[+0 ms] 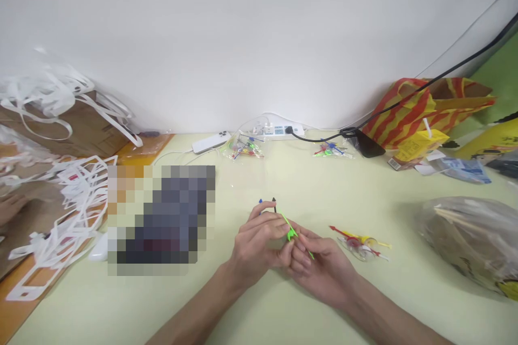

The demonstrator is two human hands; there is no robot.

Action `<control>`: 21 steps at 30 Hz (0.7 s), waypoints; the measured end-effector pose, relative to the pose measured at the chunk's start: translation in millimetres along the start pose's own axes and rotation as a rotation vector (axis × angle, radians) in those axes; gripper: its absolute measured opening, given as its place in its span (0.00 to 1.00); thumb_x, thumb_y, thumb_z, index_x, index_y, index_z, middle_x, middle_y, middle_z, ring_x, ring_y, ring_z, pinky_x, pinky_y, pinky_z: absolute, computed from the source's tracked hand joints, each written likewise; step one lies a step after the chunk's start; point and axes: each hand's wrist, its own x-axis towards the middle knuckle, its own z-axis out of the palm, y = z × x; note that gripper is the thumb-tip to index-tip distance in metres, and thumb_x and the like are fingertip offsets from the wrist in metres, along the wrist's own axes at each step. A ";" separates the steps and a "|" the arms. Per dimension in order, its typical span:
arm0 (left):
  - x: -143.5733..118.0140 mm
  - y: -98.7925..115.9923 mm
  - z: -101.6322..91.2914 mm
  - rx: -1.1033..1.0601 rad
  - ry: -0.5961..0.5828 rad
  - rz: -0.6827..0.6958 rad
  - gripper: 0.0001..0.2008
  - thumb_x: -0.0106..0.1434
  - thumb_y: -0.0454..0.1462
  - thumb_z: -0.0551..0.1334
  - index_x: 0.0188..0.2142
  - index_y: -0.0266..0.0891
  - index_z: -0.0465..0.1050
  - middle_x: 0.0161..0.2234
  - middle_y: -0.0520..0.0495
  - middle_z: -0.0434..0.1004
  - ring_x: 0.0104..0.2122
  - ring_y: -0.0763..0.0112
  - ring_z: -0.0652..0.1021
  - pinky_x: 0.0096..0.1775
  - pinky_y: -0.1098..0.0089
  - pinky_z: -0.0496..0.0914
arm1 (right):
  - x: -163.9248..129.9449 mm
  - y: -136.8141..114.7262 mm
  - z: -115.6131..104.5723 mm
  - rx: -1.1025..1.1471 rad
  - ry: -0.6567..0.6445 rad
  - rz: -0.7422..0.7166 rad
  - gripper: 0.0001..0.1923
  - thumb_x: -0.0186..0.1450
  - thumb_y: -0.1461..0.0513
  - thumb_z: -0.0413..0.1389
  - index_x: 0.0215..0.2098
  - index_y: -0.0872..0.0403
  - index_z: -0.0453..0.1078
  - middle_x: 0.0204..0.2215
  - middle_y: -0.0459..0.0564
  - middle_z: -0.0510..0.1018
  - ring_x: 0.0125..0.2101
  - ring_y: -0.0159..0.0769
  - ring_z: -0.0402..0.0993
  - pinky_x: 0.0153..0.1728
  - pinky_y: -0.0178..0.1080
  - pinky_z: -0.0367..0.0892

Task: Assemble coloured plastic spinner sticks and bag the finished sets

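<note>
My left hand (257, 242) and my right hand (326, 267) meet in front of me above the table. Between their fingertips they pinch a thin bright green plastic stick (290, 233), with a wider part at its middle. Behind the left fingers poke up a black arrow-shaped tip (274, 201) and a blue tip (261, 202); the fingers hide what these belong to. To the right of my right hand lie a red arrow-tipped plastic stick (332, 228) and a yellow one (366, 240), with clear round parts among them.
Clear bags of coloured plastic pieces (246, 148) (332, 148) lie near a power strip (279, 128). At right stand a yellow drink carton (423, 145), a striped bag (404, 113) and a clear plastic bag (469, 248). White straps (76, 188) and another person's hand (12, 207) are at left.
</note>
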 end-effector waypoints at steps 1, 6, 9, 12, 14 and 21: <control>-0.5 0.6 0.2 -0.007 0.004 -0.014 0.13 0.59 0.27 0.65 0.40 0.42 0.67 0.30 0.52 0.82 0.30 0.69 0.82 0.48 0.53 0.76 | 0.4 0.6 -0.7 -0.013 0.009 -0.005 0.08 0.61 0.59 0.62 0.38 0.53 0.72 0.17 0.39 0.52 0.22 0.32 0.46 0.30 0.36 0.58; -2.1 2.4 0.4 -0.001 0.020 -0.022 0.12 0.58 0.28 0.66 0.39 0.42 0.69 0.29 0.53 0.81 0.29 0.70 0.82 0.48 0.52 0.77 | 2.3 3.0 -3.1 -0.076 0.012 -0.022 0.08 0.63 0.57 0.61 0.33 0.52 0.68 0.18 0.39 0.51 0.22 0.32 0.46 0.29 0.38 0.56; -2.2 -4.8 -7.9 0.004 0.043 -0.065 0.13 0.58 0.27 0.67 0.39 0.42 0.69 0.29 0.54 0.81 0.30 0.69 0.83 0.50 0.49 0.76 | -0.5 -4.1 -2.6 -0.107 -0.017 -0.067 0.13 0.64 0.55 0.59 0.28 0.51 0.60 0.19 0.39 0.52 0.21 0.31 0.46 0.27 0.38 0.54; -2.7 -19.5 -23.8 0.040 0.094 -0.171 0.11 0.60 0.28 0.67 0.39 0.42 0.69 0.29 0.55 0.81 0.30 0.68 0.84 0.55 0.44 0.71 | -6.1 -20.8 -0.5 -0.156 -0.018 -0.189 0.18 0.66 0.55 0.56 0.25 0.51 0.53 0.20 0.40 0.52 0.20 0.30 0.45 0.26 0.37 0.51; -2.8 -27.9 -32.6 0.096 0.111 -0.222 0.09 0.61 0.30 0.67 0.39 0.41 0.70 0.30 0.55 0.81 0.31 0.68 0.84 0.58 0.43 0.68 | -8.9 -32.5 1.0 -0.220 0.009 -0.254 0.18 0.67 0.54 0.55 0.25 0.51 0.53 0.20 0.40 0.52 0.21 0.30 0.45 0.26 0.38 0.51; -1.6 -27.7 -17.3 0.236 -0.241 -0.209 0.08 0.64 0.36 0.66 0.44 0.44 0.75 0.43 0.49 0.83 0.44 0.65 0.81 0.61 0.48 0.63 | -6.6 -36.1 -4.6 -1.079 0.467 -0.293 0.26 0.69 0.47 0.51 0.20 0.52 0.51 0.19 0.41 0.53 0.23 0.31 0.49 0.27 0.39 0.46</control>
